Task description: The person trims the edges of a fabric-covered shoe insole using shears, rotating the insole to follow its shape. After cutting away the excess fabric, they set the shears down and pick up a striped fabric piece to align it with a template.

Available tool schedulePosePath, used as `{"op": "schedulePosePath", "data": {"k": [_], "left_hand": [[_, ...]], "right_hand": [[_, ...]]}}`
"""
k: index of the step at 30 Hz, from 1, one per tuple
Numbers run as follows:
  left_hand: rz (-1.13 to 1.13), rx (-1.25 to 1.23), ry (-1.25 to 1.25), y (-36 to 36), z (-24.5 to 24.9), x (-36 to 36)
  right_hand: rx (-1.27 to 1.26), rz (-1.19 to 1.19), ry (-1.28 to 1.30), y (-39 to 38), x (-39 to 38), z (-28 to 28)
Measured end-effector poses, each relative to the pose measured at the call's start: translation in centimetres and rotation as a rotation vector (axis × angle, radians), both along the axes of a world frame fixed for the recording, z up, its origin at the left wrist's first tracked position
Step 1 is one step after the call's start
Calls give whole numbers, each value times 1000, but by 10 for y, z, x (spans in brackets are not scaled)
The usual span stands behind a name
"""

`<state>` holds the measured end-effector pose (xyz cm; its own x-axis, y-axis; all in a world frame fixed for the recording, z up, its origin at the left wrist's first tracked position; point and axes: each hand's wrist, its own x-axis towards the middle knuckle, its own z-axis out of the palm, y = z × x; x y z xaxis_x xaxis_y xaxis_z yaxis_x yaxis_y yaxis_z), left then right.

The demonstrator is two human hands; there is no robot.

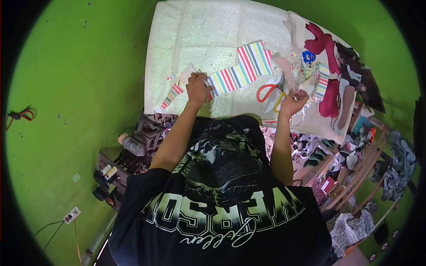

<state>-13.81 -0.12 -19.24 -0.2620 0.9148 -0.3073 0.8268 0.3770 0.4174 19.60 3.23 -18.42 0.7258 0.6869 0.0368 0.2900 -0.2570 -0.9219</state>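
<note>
A sheet of striped fabric (242, 68), cut in a stepped shape, lies across the pale table (199, 35). At its left end is my left hand (198, 90), fingers bent down and closed on the edge. Small striped scraps (172, 96) lie just left of that hand. My right hand (294, 103) is over the table's right part with its fingers curled together; what they hold, if anything, I cannot make out. Close beside it are scissors with orange and yellow handles (266, 93), their blades partly covered. A pale pink strip (286, 71) reaches down to the right fingertips.
Dark red pieces (329, 98), pale sole-shaped pieces (296, 30) and a blue round item (308, 56) lie along the right side. Heaped scraps (317, 155) fill the space below the table. A bottle (132, 145) and thread spools (108, 171) are at lower left.
</note>
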Motion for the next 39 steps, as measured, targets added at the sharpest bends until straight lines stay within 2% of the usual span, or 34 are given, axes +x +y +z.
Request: {"op": "schedulePosePath", "data": {"k": [2,4,6,7,9,10,12,16,18,19,21,22,24,25,27,34,36,39], "left_hand": [[-25,25,2,-1,-4,-3],[-57,54,5,-1,-9,-9],[83,44,-382,1,-14,-14],[83,44,-381,-1,-23,-16],[347,76,-692,-5,-37,-19],[345,78,-688,-4,-37,-20],[737,101,-1314,-5,-37,-19],[839,-21,-1346,-5,-23,-17],[751,-69,-1140,-3,-25,-19],[749,-69,-1140,-5,-26,-20],[522,-20,-1095,-9,-29,-19],[522,-22,-1099,-8,-30,-18],[481,-167,-1006,-8,-35,-21],[485,-163,-1007,-10,-42,-20],[688,-21,-1004,-12,-48,-12],[740,12,-1101,-20,-48,-16],[663,-110,-1224,-20,-47,-22],[743,11,-1114,-20,-43,-11]], "right_hand": [[-47,3,-31,2,11,-2],[75,195,230,8,13,-2],[105,276,272,14,-1,-2],[42,410,325,18,-12,-1],[-83,613,467,24,-38,-3],[-141,682,556,28,-52,-9],[-194,760,500,34,-79,-26],[-289,805,408,42,-106,-52],[-350,794,209,43,-114,-55],[-349,793,209,42,-116,-52],[-345,756,74,38,-119,-45],[-347,755,70,37,-119,-42],[-314,801,26,35,-121,-39],[-313,805,25,35,-122,-40],[-283,805,12,35,-122,-40],[-247,822,11,34,-122,-40],[-161,852,-169,32,-120,-36],[-161,795,-113,33,-121,-37]]}}
